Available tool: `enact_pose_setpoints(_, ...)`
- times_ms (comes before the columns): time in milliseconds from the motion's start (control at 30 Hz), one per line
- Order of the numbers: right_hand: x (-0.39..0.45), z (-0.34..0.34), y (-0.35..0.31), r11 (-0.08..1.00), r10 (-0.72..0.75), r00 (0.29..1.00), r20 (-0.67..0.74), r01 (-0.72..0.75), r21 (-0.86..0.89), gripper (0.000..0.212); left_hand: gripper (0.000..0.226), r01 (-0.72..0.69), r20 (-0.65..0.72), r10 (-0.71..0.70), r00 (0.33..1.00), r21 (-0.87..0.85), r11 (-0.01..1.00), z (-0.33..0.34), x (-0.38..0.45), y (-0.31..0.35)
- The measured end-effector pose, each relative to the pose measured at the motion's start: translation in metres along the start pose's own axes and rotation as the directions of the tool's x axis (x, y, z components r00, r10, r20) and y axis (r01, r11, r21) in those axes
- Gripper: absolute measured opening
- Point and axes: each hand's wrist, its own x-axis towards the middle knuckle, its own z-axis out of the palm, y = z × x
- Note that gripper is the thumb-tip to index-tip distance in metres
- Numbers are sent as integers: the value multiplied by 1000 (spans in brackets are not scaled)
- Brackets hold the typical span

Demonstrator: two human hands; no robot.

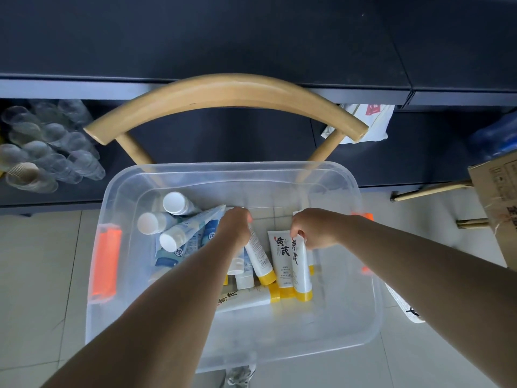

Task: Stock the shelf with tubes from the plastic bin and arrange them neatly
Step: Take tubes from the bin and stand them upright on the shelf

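- A clear plastic bin (361,191) with orange latches (105,264) at its left and right ends sits on the seat of a wooden chair (223,88), in front of a dark shelf (251,37).
- Both arms reach down into the bin from the near side.
- The left hand (235,229) is at the middle of the bin, its fingers curled round the crimped end of a white tube with a yellow cap (258,254); the tube slants with its cap toward the near wall.
- The right hand (314,229) is just right of it, its fingers pinched on the top end of another white, yellow-capped tube (300,268) printed with black characters, cap pointing toward the near wall.
- Between the two held tubes a third tube with the same characters (282,256) stands beside the right-hand one, touching it.
- More yellow-capped tubes lie under these near the bin's centre; how many is hard to tell, since the arms cover part of the pile.
- In the bin's left half blue-and-white tubes with white caps (179,236) are heaped together, caps tilted up toward the left wall.
- Clear plastic cups (47,147) are stacked on a lower shelf to the left; a cardboard box (500,197) is at the right edge.
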Motion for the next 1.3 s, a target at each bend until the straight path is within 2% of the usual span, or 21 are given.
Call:
enact_pose_setpoints(200,-3,-5,-1,999,-36,999,19,36,-14,44,46,56,-6,-57,998,-90,994,4,0,-5)
enact_pose_setpoints(333,-7,-8,0,998,-66,998,6,66,-14,37,38,135,38,-132,991,-88,987,-1,0,-5)
enact_pose_setpoints(467,-12,-12,0,995,-101,995,0,101,-7,29,38,140,123,-131,984,-71,988,-9,1,-7)
enact_pose_setpoints(567,-13,-12,-1,998,-57,997,47,57,10,30,35,107,149,-93,985,-89,990,-13,-5,-7)
enact_pose_setpoints(700,-18,-11,-3,1000,-16,996,84,18,-21,23,32,21,110,-4,994,-155,988,-19,-20,-7)
enact_pose_setpoints(867,-45,-6,-11,999,17,999,29,-16,-32,18,22,-124,49,133,990,-152,981,-38,-47,1)
enact_pose_setpoints(900,-54,-7,-13,999,24,1000,7,-23,-28,11,20,-146,35,153,988,-154,977,-46,-54,3)
enact_pose_setpoints(1000,-88,-24,-21,997,73,995,-61,-73,-7,23,15,-199,22,205,979,-156,967,-84,-73,12)
enact_pose_setpoints(1100,-129,-62,-34,993,118,982,-147,-114,35,25,16,-239,-35,237,971,-115,964,-137,-96,27)
enact_pose_setpoints(1233,-190,-130,-63,990,143,954,-263,-137,40,3,18,-290,-115,281,953,-74,954,-220,-138,48)
enact_pose_setpoints(1300,-224,-167,-81,988,154,927,-342,-142,59,3,20,-318,-148,306,941,-71,945,-264,-162,57)
